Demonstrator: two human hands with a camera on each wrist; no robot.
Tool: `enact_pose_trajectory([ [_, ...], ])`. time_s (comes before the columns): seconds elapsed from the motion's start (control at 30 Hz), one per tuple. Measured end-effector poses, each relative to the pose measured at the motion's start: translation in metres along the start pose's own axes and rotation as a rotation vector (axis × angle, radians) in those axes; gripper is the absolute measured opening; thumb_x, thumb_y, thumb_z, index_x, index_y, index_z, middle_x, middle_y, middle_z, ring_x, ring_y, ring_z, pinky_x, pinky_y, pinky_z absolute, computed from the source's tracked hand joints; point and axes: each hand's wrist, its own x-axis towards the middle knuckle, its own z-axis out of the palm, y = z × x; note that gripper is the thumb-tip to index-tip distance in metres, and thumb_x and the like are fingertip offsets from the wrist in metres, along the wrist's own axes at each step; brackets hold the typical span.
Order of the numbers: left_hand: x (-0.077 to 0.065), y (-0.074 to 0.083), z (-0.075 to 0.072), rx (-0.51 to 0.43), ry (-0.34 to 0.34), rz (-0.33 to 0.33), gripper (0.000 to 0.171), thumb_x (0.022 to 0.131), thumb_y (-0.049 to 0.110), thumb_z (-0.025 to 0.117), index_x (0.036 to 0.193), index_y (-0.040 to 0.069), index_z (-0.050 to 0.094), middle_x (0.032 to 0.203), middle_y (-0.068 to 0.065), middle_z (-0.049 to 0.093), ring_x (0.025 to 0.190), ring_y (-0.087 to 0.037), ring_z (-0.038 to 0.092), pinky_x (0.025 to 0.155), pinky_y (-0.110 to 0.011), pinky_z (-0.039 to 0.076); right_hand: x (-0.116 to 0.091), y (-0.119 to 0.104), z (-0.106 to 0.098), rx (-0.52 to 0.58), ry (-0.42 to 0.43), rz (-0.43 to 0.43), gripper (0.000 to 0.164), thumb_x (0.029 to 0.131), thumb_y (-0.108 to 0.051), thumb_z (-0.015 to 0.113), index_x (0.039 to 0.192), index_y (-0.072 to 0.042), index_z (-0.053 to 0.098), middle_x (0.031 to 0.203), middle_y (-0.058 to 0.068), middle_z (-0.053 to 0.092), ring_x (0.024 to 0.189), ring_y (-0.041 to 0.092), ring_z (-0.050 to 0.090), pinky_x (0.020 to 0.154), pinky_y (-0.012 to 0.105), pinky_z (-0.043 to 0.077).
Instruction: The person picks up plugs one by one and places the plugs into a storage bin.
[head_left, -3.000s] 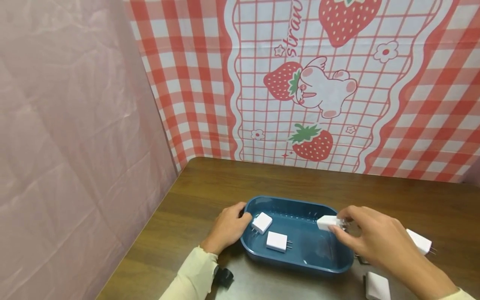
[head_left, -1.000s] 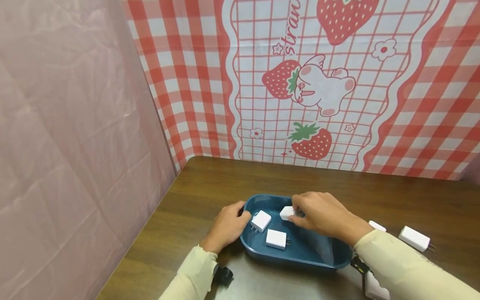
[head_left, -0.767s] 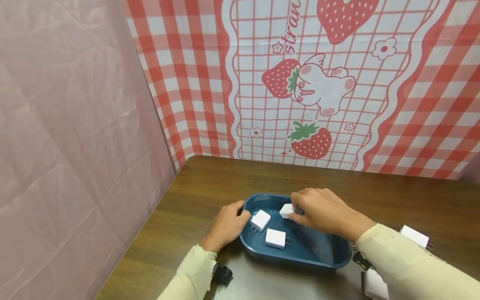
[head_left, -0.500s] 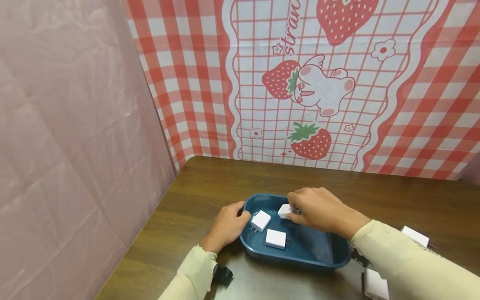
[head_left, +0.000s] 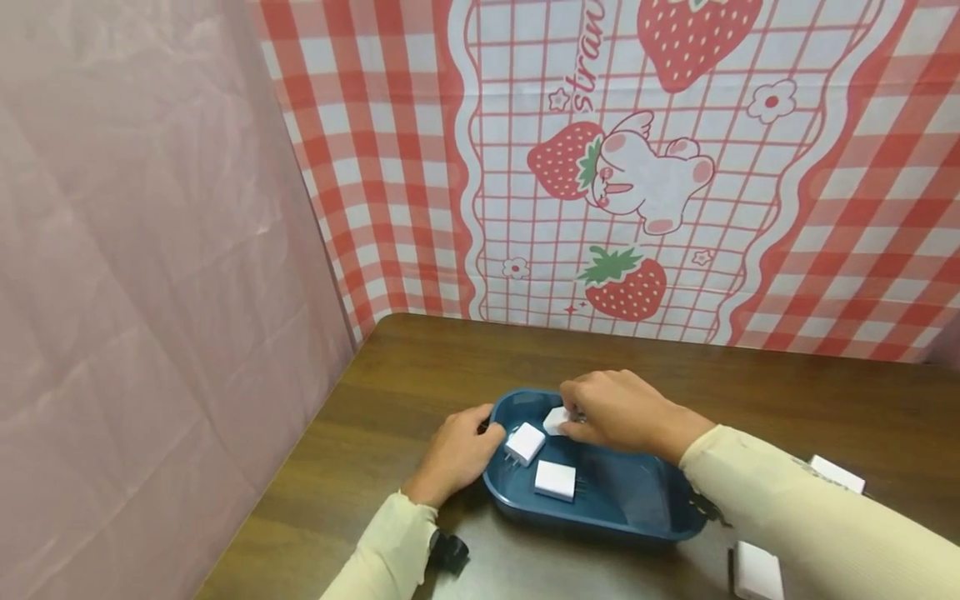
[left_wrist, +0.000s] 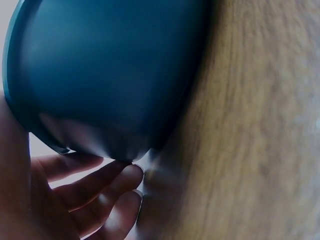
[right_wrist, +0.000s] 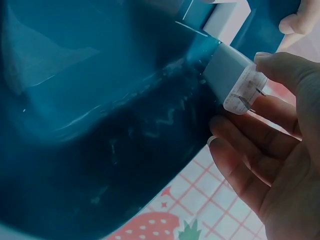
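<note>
right hand [head_left: 618, 408]: grasping the held charger [head_left: 555, 421], a white block pinched between thumb and fingers, inside the far left part of the blue tray [head_left: 626, 492]. in the right wrist view its two metal prongs point back toward the palm; whether its lower end touches the tray floor, cannot tell. left hand [head_left: 456, 454]: grasping the tray at its left end, thumb over the rim, fingers bent against the outer wall in the left wrist view. tray sits on the brown wood-grain surface [head_left: 420, 358], long side running left to right. two more white blocks lie in it: the left charger [head_left: 525, 444], angled, prongs toward the near left, and the middle charger [head_left: 556, 481], near side of the tray, prongs to the right. outside, right of the tray: the far right charger [head_left: 837, 474], partly hidden by the pale yellow right sleeve [head_left: 810, 508], and the near right charger [head_left: 757, 572], close to the near edge of view. black device [head_left: 448, 552] at the left wrist. backdrop: red-and-white strawberry cloth [head_left: 382, 167] on the far side, pink cloth [head_left: 135, 292] to the left.
</note>
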Motion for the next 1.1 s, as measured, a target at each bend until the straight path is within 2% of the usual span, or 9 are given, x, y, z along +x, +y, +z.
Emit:
enact_pose_trajectory([
  [0.3, 0.001, 0.001, 0.0, -0.032, -0.021, -0.048, 0.042, 0.096, 0.031, 0.051, 0.131, 0.016, 0.067, 0.123, 0.002, 0.068, 0.104, -0.018, 0.062, 0.098, -0.05, 0.046, 0.005, -0.004, 0.006, -0.047, 0.02, -0.009, 0.023, 0.083, -0.034, 0.08, 0.09, -0.015, 0.07, 0.074, -0.007, 0.064, 0.057, 0.004, 0.048, 0.051, 0.022, 0.042],
  [0.53, 0.002, 0.0, 0.0, -0.015, -0.018, -0.045, 0.042, 0.095, 0.029, 0.052, 0.131, 0.015, 0.066, 0.124, 0.001, 0.068, 0.109, -0.02, 0.062, 0.099, -0.052, 0.045, 0.009, -0.006, 0.01, -0.041, -0.045, -0.019, 0.025, 0.084, -0.034, 0.081, 0.095, -0.013, 0.072, 0.077, -0.006, 0.067, 0.058, 0.003, 0.051, 0.053, 0.021, 0.046],
  [0.7, 0.002, 0.0, 0.0, -0.006, -0.019, -0.037, 0.039, 0.095, 0.029, 0.053, 0.128, 0.015, 0.068, 0.12, 0.001, 0.069, 0.103, -0.018, 0.062, 0.096, -0.05, 0.047, 0.01, -0.009, 0.011, -0.049, -0.093, -0.002, 0.025, 0.085, -0.035, 0.08, 0.096, -0.014, 0.073, 0.076, -0.007, 0.066, 0.057, 0.004, 0.051, 0.053, 0.023, 0.046],
  [1.1, 0.001, -0.001, 0.0, 0.007, -0.02, -0.029, 0.034, 0.095, 0.028, 0.053, 0.122, 0.015, 0.069, 0.111, 0.003, 0.069, 0.091, -0.017, 0.059, 0.089, -0.048, 0.049, 0.009, -0.01, 0.012, -0.069, -0.115, -0.001, 0.02, 0.085, -0.032, 0.079, 0.09, -0.014, 0.072, 0.068, -0.01, 0.058, 0.055, 0.006, 0.048, 0.051, 0.025, 0.044],
])
